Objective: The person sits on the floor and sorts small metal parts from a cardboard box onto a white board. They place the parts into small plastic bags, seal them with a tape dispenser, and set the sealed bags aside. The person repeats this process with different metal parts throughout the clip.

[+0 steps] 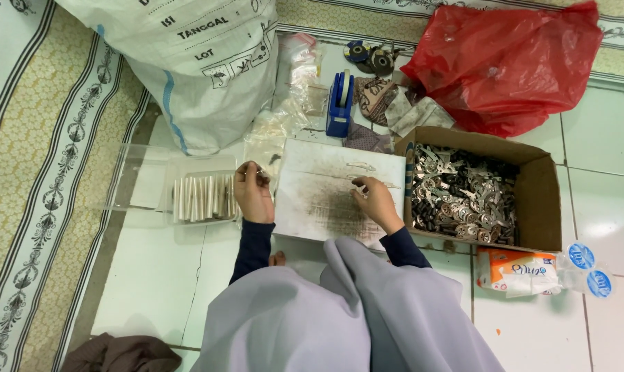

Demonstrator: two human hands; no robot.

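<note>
White, smudged board [326,186] lies on tile. Right hand [376,201] rests on it, fingers pinched on a small metal piece [360,182]. Left hand [252,193] at board's edge pinches another small part [262,176]. Beyond: clear tray of pale rods [202,198], cardboard box of metal parts [463,193], red bag [508,65].

We see a white tiled floor [601,138], with a patterned yellow-and-white carpet [43,172] over its left part. Directly on the tiles lie a smudged white rectangular board [319,200], an open brown cardboard box [543,200] of small shiny metal parts, a clear plastic tray [147,186] of pale thin sticks, a crumpled red plastic bag [512,62], a large white woven sack [202,69], a blue tape dispenser [339,107], an orange tissue packet [515,269] and two sealed plastic water cups [591,272].
</note>
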